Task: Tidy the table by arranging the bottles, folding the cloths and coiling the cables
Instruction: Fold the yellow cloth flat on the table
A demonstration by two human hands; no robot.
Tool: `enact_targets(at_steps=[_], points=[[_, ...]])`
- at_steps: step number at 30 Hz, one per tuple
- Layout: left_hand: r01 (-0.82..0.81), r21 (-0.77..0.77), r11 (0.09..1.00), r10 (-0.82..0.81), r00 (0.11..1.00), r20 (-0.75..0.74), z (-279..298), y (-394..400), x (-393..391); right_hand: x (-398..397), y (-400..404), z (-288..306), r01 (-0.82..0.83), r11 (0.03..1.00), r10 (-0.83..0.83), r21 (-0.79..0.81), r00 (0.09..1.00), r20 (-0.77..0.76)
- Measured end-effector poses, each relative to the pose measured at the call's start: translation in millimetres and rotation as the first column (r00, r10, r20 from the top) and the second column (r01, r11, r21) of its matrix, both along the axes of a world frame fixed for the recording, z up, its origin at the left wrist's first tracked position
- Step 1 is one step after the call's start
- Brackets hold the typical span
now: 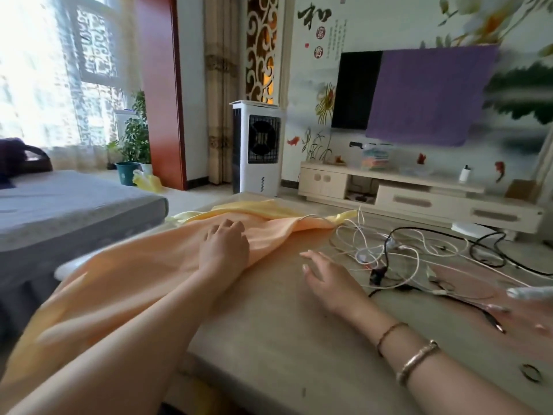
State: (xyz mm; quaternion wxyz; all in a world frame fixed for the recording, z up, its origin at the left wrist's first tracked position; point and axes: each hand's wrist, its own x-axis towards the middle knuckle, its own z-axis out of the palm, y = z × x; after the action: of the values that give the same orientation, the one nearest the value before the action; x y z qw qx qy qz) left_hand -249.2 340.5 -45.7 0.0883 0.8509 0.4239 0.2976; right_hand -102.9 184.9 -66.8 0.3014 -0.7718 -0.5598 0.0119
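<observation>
An orange cloth point(128, 274) lies spread over the left half of the wooden table point(269, 339), with a yellow cloth point(257, 206) under its far end. My left hand point(224, 247) rests on the orange cloth, fingers loosely bent. My right hand point(326, 280) hovers flat over the bare tabletop, fingers straight, holding nothing. To its right lies a tangle of white cables point(386, 247) and black cables point(484, 250). A blurred pink cloth or sheet point(484, 283) lies at the right edge, with a blurred whitish object point(529, 292) on it.
A grey bed or sofa point(65, 211) stands left of the table. Beyond the table are a white air cooler point(257, 148), a low TV cabinet point(419, 193) and a TV half covered by a purple cloth point(428, 94). Potted plants point(134, 139) stand by the window.
</observation>
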Motion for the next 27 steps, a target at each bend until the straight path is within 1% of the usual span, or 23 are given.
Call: enact_targets(at_steps=[2,5,8,11,13,16,18,20,22,25,27], points=[[0.025,-0.02,0.999,-0.025,1.0,0.014,6.7,10.7,12.6,7.3,11.9,5.1,0.006,1.0,-0.005,0.011,1.0,-0.031],[0.073,-0.049,0.996,-0.073,0.997,-0.009,11.2,26.0,36.6,18.3,28.7,10.2,0.01,1.0,-0.009,0.021,1.0,-0.023],[0.117,-0.048,0.992,-0.121,0.989,-0.09,7.6,42.6,64.4,31.2,44.1,6.1,0.015,1.0,-0.014,0.024,0.999,-0.031],[0.149,-0.019,0.989,-0.15,0.968,-0.203,-0.7,58.5,87.4,42.1,52.2,-4.3,0.023,0.999,-0.021,0.027,0.998,-0.064],[0.146,-0.01,0.989,-0.144,0.954,-0.264,-5.1,69.5,99.4,47.0,53.5,-8.8,0.014,0.999,-0.011,0.035,0.997,-0.082],[0.084,-0.035,0.996,-0.091,0.954,-0.286,-15.1,85.3,114.6,54.9,58.9,-15.7,0.001,0.998,0.003,0.057,0.998,-0.069],[0.049,-0.016,0.999,-0.051,0.969,-0.241,-24.1,86.6,117.6,55.6,60.1,-18.2,-0.007,0.998,0.01,0.059,0.999,-0.054],[0.031,0.034,0.999,-0.026,0.988,-0.154,-27.9,84.5,118.4,55.7,60.9,-19.4,-0.014,0.998,0.016,0.061,0.999,-0.036],[0.023,0.054,0.998,-0.02,0.999,-0.042,-19.5,80.5,118.4,57.9,61.5,-20.6,-0.021,0.998,0.023,0.054,0.999,-0.039],[0.064,0.047,0.997,-0.071,0.984,0.165,3.8,66.0,113.7,60.9,62.0,-24.7,-0.028,0.998,0.031,0.054,0.997,-0.064],[0.127,0.034,0.991,-0.131,0.953,0.275,21.6,48.9,109.0,60.3,60.4,-25.8,-0.022,0.995,0.034,0.102,0.992,-0.121]])
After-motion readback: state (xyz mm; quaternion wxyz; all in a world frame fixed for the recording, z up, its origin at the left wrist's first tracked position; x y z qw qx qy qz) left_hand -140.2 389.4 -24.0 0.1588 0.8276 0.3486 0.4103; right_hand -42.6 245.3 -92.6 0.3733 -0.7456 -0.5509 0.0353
